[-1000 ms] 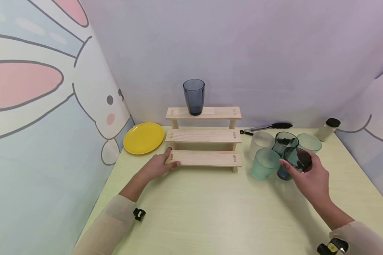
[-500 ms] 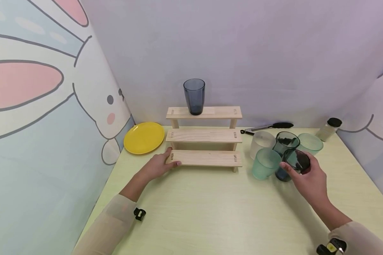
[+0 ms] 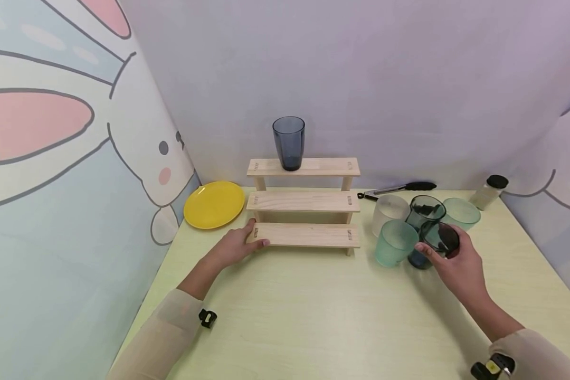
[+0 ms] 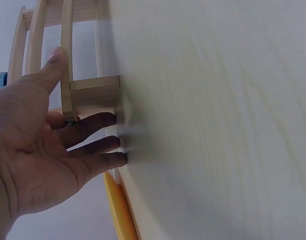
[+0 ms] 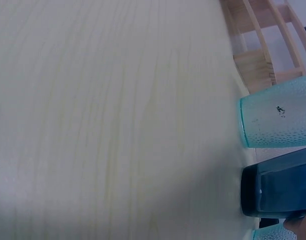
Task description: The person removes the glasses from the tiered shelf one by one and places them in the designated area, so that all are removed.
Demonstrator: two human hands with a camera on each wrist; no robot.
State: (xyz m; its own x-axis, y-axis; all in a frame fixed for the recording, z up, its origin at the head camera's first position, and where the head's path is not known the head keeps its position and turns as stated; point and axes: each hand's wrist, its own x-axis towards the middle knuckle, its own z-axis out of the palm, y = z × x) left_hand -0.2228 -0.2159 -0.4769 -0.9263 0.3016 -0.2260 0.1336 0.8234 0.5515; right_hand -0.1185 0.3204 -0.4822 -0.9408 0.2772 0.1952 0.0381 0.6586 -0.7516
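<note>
My left hand point(image 3: 233, 247) grips the left end of the lowest step of a three-tier wooden display shelf point(image 3: 309, 235). In the left wrist view the thumb lies over the step point(image 4: 67, 60), and the other fingers reach past its end to the table. Toward the right, my right hand point(image 3: 463, 264) holds a dark blue drinking glass point(image 3: 420, 258) near its rim, upright. Close beside that glass stands a green tumbler point(image 3: 393, 245), larger in the right wrist view, where the blue glass point(image 5: 280, 185) shows its base near the tabletop. Another blue glass point(image 3: 290, 142) stands on the top step.
Behind the held glass are a second dark glass point(image 3: 425, 208), a frosted white cup point(image 3: 385, 214) and a pale green cup point(image 3: 463, 212). Black-handled tongs point(image 3: 399, 188) and a black-capped jar point(image 3: 488, 192) lie farther back. A yellow plate point(image 3: 214, 205) is left of the shelf.
My right hand and the dark blue glass have shifted slightly left, closer to the green tumbler. My left hand keeps its hold on the shelf.
</note>
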